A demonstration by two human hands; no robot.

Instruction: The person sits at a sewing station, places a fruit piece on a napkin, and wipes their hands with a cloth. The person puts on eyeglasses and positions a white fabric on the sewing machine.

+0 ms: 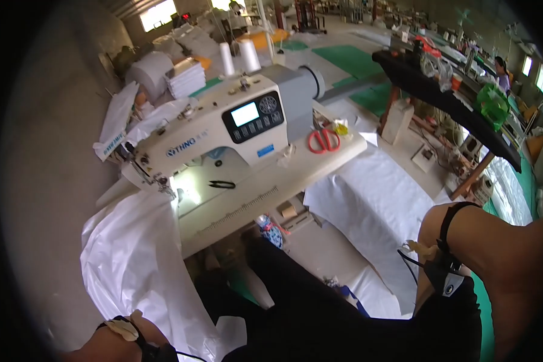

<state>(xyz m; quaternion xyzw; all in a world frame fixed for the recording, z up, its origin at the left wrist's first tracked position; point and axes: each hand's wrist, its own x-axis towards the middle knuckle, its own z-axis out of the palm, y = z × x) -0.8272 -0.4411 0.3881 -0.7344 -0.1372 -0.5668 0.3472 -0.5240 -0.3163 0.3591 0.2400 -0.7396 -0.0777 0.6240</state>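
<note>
A white sewing machine (199,123) with a lit screen stands on a pale table (247,211). White sheet material (133,253) hangs from its needle area at the left, down toward my lap. My left hand (154,330), strapped, is at the bottom left beside this sheet; its fingers are out of sight. At the right, my right hand (431,228) bends down near my dark-clothed leg, with a strap and small device on it. Its fingers are hidden too. Small black snips (222,184) lie on the machine bed, and red-handled scissors (324,141) rest farther right.
More white sheet material (368,199) drapes beside the table's right side. A black padded bar (446,99) with a green plastic bag (493,105) stands at the right. White thread cones (248,56) rise behind the machine. A person (502,75) is in the far right background.
</note>
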